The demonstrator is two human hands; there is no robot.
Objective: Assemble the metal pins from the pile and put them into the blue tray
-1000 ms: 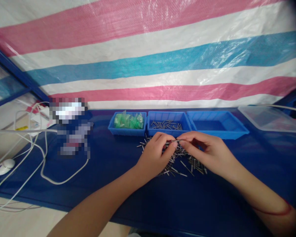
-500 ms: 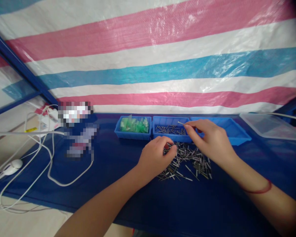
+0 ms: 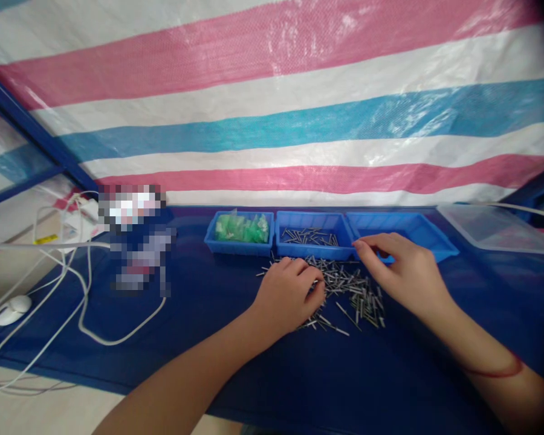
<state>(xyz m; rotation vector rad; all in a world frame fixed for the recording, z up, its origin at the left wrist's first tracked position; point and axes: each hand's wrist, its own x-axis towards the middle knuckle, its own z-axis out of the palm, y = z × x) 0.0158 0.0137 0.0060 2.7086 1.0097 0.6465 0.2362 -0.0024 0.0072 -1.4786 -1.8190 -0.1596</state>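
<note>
Loose blind rivets (image 3: 344, 278) lie in a heap on the dark blue table. My left hand (image 3: 288, 293) rests over the heap's left side, its fingers curled with thumb and forefinger close together. Whatever they hold is hidden. My right hand (image 3: 401, 266) hovers at the heap's right, near the front corner of the middle blue bin (image 3: 315, 249). Its thumb and forefinger are pinched, and I cannot make out anything between the tips. More rivets (image 3: 310, 235) lie scattered inside that bin.
A blue bin (image 3: 239, 247) with green plastic packets (image 3: 242, 228) stands left of the middle one; another blue bin (image 3: 435, 241) is on its right. A clear plastic lid (image 3: 485, 229) lies far right. White cables (image 3: 84, 302) run across the left side. A striped sheet (image 3: 272, 133) hangs behind.
My right hand has drawn back from over the middle bin, toward me and slightly right. The rivet that showed at its fingertips is no longer visible there. My left hand stays at the heap.
</note>
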